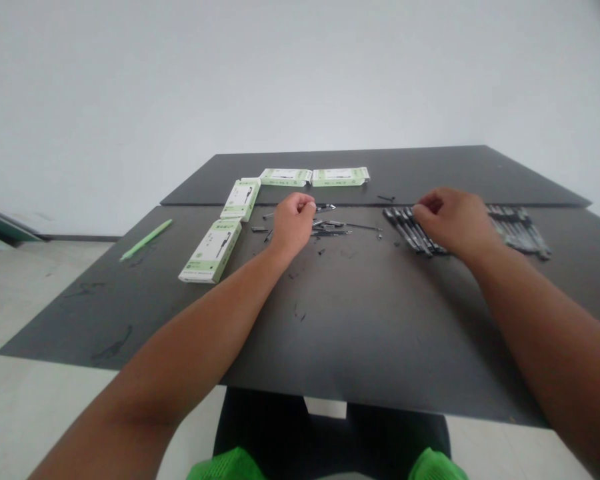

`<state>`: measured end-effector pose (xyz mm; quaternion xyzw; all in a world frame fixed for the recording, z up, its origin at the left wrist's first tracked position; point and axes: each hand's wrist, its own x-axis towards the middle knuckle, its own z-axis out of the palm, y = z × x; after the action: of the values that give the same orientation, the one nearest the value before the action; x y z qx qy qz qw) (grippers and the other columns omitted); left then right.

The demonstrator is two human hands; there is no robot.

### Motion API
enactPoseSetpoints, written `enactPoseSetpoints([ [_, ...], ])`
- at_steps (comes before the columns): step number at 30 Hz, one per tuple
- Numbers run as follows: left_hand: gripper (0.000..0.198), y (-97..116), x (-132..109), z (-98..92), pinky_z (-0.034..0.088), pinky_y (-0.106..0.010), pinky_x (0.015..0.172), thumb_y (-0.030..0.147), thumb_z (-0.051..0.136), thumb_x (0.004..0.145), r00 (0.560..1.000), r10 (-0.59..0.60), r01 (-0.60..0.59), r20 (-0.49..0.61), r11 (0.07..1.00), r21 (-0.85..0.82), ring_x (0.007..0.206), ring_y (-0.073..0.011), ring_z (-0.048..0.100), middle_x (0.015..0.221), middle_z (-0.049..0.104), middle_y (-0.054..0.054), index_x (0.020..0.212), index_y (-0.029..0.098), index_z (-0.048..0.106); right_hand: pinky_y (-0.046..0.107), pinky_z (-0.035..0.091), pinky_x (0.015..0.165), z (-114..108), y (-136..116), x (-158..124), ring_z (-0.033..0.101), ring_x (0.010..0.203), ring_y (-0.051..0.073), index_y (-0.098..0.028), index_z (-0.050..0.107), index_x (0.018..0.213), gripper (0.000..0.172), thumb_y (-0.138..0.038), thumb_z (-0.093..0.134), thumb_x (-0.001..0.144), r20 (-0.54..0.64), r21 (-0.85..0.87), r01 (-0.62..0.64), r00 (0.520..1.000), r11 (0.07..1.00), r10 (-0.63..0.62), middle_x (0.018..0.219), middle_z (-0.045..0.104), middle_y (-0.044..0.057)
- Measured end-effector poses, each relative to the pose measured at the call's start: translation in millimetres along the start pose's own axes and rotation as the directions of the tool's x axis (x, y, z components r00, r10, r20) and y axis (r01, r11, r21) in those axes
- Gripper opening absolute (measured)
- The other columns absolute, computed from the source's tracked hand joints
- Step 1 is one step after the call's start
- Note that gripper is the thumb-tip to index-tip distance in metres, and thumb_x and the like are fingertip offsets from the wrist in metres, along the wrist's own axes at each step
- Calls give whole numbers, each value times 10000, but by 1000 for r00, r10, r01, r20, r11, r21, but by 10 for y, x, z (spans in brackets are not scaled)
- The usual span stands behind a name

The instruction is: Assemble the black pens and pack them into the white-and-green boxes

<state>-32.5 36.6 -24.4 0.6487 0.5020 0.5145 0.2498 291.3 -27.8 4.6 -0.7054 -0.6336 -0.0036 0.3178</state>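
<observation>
My left hand (293,224) is closed in a pinch over a loose scatter of pen parts (333,233) in the middle of the table. Whatever its fingertips hold is too small to make out; a clear-tipped piece lies just beyond them. On the right, my right hand (453,220) hovers with curled fingers at a row of black pens (409,230) laid side by side. Thumb and forefinger meet near the pens' far ends, and I cannot see what is between them. Past that wrist lies a second row of clear-barrelled pens (523,232), partly covered by the hand.
Green-and-white pen boxes stand in an L: two boxes at left (213,250) (241,199), and two at the back (286,177) (340,177). A light green pen (147,240) lies near the left edge. The dark table (360,333) has a seam across it.
</observation>
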Motion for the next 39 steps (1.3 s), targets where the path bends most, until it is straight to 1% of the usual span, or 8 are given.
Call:
enactPoseSetpoints([
  [6, 126, -54, 152, -87, 579, -365, 871, 176, 657, 939, 998, 39, -38, -42, 999, 35, 855, -212, 727, 914, 803, -56, 979, 201, 773, 351, 477, 697, 349, -342, -296, 619, 661, 205, -236, 757, 861, 87, -322, 751, 861, 211, 381, 257, 911, 888, -354, 752, 723, 23],
  [12, 284, -175, 362, -300, 620, -398, 970, 169, 569, 991, 998, 61, -53, -22, 958, 283, 953, -230, 766, 1053, 846, -59, 1156, 213, 797, 326, 471, 660, 435, -356, -331, 611, 634, 183, -226, 749, 895, 145, -362, 700, 907, 332, 414, 255, 851, 874, -406, 721, 716, 10],
  [15, 361, -253, 380, -340, 566, -473, 1181, 137, 538, 1011, 985, 131, -168, 111, 867, 469, 1248, -284, 755, 1316, 835, -120, 1251, 183, 803, 328, 474, 670, 435, -346, -316, 613, 639, 183, -222, 745, 904, 158, -368, 686, 914, 358, 400, 244, 845, 883, -396, 728, 715, 13],
  [18, 453, -311, 357, -306, 452, -523, 1330, 119, 529, 1017, 923, 191, -361, 334, 734, 575, 1468, -313, 653, 1530, 743, -168, 1406, 136, 760, 328, 478, 678, 434, -346, -314, 624, 655, 187, -226, 741, 908, 155, -366, 676, 918, 377, 398, 236, 839, 887, -392, 737, 717, 13],
  [21, 503, -350, 337, -250, 394, -520, 1380, 174, 511, 1060, 870, 210, -467, 446, 640, 611, 1554, -320, 586, 1646, 646, -214, 1521, 86, 692, 329, 478, 679, 423, -359, -316, 641, 674, 196, -226, 739, 908, 153, -363, 671, 914, 386, 391, 235, 836, 890, -390, 746, 722, 19],
  [27, 482, -397, 336, -215, 470, -486, 1325, 163, 456, 1083, 799, 138, -538, 585, 600, 593, 1468, -299, 663, 1566, 716, -183, 1470, 129, 742, 337, 476, 688, 407, -378, -313, 655, 685, 205, -218, 745, 926, 160, -355, 663, 910, 404, 371, 233, 831, 899, -382, 770, 740, 30],
  [32, 379, -382, 326, -233, 534, -459, 1222, 162, 483, 1073, 769, 183, -576, 613, 615, 539, 1300, -285, 717, 1344, 799, -139, 1242, 181, 821, 332, 467, 687, 430, -358, -315, 643, 682, 197, -222, 748, 923, 149, -349, 670, 911, 409, 368, 228, 831, 901, -377, 759, 730, 21],
  [39, 326, -353, 330, -222, 556, -466, 1139, 141, 505, 1037, 839, 218, -497, 499, 681, 538, 1218, -296, 704, 1258, 774, -164, 1212, 141, 781, 327, 463, 684, 429, -364, -313, 639, 683, 191, -221, 752, 930, 156, -354, 670, 920, 410, 363, 233, 829, 902, -380, 763, 732, 18],
])
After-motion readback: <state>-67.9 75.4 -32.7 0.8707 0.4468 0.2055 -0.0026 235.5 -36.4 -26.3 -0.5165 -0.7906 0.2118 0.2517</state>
